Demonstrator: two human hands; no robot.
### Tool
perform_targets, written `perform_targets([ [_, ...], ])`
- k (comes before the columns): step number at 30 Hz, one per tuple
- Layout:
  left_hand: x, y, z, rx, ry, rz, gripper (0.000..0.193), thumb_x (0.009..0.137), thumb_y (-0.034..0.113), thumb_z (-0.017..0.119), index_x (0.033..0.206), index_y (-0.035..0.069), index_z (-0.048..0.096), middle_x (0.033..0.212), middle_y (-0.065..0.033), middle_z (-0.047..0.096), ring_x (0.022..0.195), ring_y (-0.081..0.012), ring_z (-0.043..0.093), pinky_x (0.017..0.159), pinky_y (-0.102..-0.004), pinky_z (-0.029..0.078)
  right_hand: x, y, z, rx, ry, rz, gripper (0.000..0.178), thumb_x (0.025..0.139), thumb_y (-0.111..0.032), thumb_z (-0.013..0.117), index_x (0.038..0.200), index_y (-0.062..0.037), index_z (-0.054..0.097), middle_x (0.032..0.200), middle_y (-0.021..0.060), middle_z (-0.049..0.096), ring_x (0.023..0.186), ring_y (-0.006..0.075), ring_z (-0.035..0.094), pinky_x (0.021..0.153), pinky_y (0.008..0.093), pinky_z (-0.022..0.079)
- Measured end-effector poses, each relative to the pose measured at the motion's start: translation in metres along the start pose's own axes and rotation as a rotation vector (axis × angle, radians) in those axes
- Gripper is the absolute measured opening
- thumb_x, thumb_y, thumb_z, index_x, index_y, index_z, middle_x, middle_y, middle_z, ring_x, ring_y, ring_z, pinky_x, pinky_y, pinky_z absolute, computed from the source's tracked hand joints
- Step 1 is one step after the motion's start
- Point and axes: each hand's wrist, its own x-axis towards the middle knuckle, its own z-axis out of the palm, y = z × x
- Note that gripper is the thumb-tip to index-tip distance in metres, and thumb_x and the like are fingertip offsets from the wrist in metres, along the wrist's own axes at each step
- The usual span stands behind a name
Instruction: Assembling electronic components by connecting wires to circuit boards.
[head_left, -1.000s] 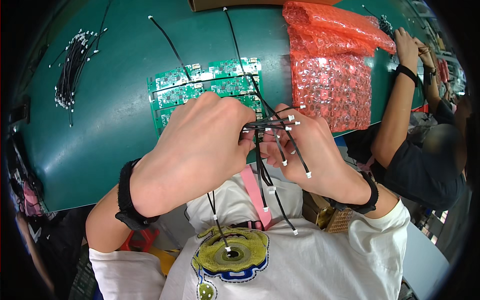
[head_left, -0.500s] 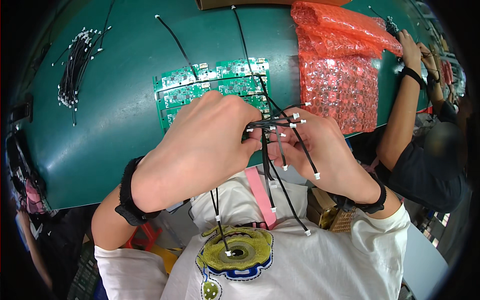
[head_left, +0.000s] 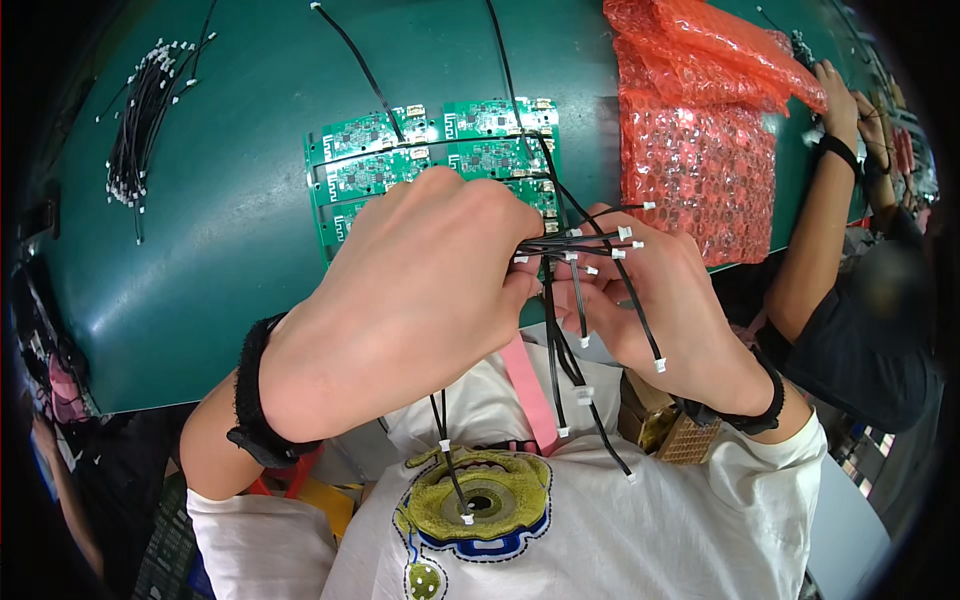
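Over a panel of green circuit boards (head_left: 375, 172), my left hand (head_left: 430, 270) is closed around a bunch of thin black cables (head_left: 575, 243) with white plugs. Some cable ends stick out to the right across my other hand, and more hang below. My right hand (head_left: 660, 300) meets it at the panel's near right corner, thumb and fingers drawn together by the hanging cables. What its fingertips pinch is hidden. Two other black cables (head_left: 362, 70) lie across the boards and stretch toward the far side of the table.
A pile of black cables (head_left: 148, 125) with white plugs lies on the green table (head_left: 230, 270) at the left. Red bubble wrap (head_left: 700, 180) is spread to the right of the boards. Beyond it, another person's hands (head_left: 845, 105) work at the table's right end.
Both hands stay together at the same corner of the panel, with only small finger shifts. The boards and bubble wrap appear slightly farther right in the view, and the cables sway a little.
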Motion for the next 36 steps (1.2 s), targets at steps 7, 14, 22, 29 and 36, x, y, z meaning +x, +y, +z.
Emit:
perform_targets([
  [7,-0.0001,0.0006,-0.0008,-0.012,-0.024,-0.027,0.016,0.083,0.011,0.073,0.091,-0.003,0.071,0.064,-0.0245,0.054,0.058,-0.0434,0.050,0.054,-0.0438,0.040,0.0007,0.0024,-0.0030,0.065,-0.030,-0.015,0.020,0.086,-0.003,0.075,0.079,0.0117,0.063,0.085,0.0177,0.061,0.063,0.0360,0.068,0.056,0.0399,0.049],
  [14,-0.0005,-0.0005,-0.0009,-0.006,-0.029,-0.018,0.018,0.083,0.013,0.073,0.086,-0.005,0.069,0.063,-0.0241,0.053,0.060,-0.0447,0.051,0.056,-0.0449,0.041,0.0010,-0.0003,-0.0034,0.002,-0.032,0.007,0.023,0.085,-0.006,0.076,0.079,0.0124,0.064,0.088,0.0178,0.059,0.064,0.0369,0.067,0.057,0.0416,0.049],
  [22,-0.0008,-0.0012,-0.0010,-0.008,-0.022,-0.001,0.022,0.082,0.015,0.074,0.081,-0.005,0.066,0.063,-0.0237,0.053,0.063,-0.0461,0.052,0.057,-0.0467,0.041,0.0013,-0.0012,-0.0050,0.061,-0.055,0.042,0.023,0.086,-0.007,0.075,0.082,0.0112,0.061,0.081,0.0183,0.055,0.063,0.0370,0.065,0.057,0.0417,0.048],
  [29,-0.0008,-0.0020,0.0017,0.025,0.012,0.019,0.022,0.082,0.014,0.074,0.081,-0.005,0.066,0.062,-0.0237,0.053,0.063,-0.0461,0.053,0.058,-0.0469,0.041,0.0005,0.0021,-0.0099,-0.041,-0.150,0.024,0.026,0.078,0.013,0.049,0.102,0.0086,0.058,0.083,0.0105,0.065,0.072,0.0168,0.070,0.066,0.0287,0.057],
  [36,-0.0006,0.0015,-0.0008,0.055,0.001,0.018,0.019,0.080,0.012,0.075,0.082,-0.005,0.068,0.064,-0.0244,0.054,0.063,-0.0452,0.054,0.058,-0.0456,0.043,0.0002,-0.0005,-0.0055,-0.041,-0.041,-0.031,0.020,0.087,-0.004,0.074,0.093,0.0088,0.060,0.070,0.0193,0.062,0.062,0.0345,0.068,0.056,0.0376,0.051],
])
